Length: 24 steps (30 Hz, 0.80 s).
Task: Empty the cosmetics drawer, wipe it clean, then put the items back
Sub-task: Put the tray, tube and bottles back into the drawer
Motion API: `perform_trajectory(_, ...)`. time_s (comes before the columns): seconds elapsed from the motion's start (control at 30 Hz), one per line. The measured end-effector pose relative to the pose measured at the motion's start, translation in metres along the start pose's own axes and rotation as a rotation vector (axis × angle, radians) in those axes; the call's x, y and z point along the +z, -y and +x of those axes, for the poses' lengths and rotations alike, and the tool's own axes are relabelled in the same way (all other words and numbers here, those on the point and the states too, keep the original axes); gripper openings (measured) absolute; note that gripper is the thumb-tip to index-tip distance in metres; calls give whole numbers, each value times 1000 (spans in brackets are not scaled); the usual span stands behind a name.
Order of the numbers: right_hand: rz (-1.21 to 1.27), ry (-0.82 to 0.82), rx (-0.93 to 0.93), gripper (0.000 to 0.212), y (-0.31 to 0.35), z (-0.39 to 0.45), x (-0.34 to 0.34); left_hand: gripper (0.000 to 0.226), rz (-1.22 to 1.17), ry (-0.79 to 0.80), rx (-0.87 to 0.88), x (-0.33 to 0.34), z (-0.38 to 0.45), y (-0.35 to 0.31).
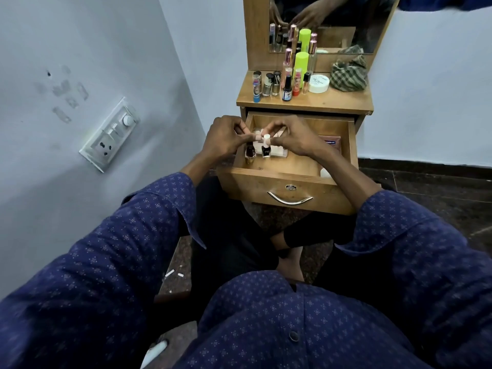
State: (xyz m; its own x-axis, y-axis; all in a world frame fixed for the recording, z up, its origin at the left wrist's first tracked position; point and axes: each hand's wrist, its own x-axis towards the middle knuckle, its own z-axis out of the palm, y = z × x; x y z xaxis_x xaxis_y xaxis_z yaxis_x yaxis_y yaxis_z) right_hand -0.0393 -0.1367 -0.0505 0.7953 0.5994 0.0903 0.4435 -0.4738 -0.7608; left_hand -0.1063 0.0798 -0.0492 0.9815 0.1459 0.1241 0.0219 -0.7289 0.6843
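Head view, only one we have. We see the drawer pulled open from the small wooden dressing unit, seated person in front of it. Both hands are over the drawer's left half. Left hand: fingers curled, tips pinching the pale cap of a dark reddish nail polish bottle. Right hand: fingers curled, thumb and forefinger pinching the white cap of a black nail polish bottle. Both bottles upright, just beside each other; we cannot tell if they rest on the drawer floor or are lifted. A clear box sits right behind them in the drawer, partly hidden by the right hand. A blue-labelled item lies at the drawer's right side, a white object at its front right corner.

On the unit's top: row of small bottles, taller neon-green capped bottle, white round jar, crumpled checked cloth. Mirror behind. Switchboard on the left wall.
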Motion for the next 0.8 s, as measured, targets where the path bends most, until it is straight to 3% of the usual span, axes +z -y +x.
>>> perform_trajectory(0.2,-159,106,-11,27,-10,3,23,37,175,67,-26,10,-10,14)
perform_trajectory(0.37,-233,74,-6,33,-12,0,44,40,315,64,-1,17,-12,20)
perform_trajectory(0.6,-178,12,-21,27,-20,5,58,39,410,82,60,15,-5,15)
perform_trajectory(0.8,-112,-5,13,35,-22,5,58,36,521,84,117,16,1,15)
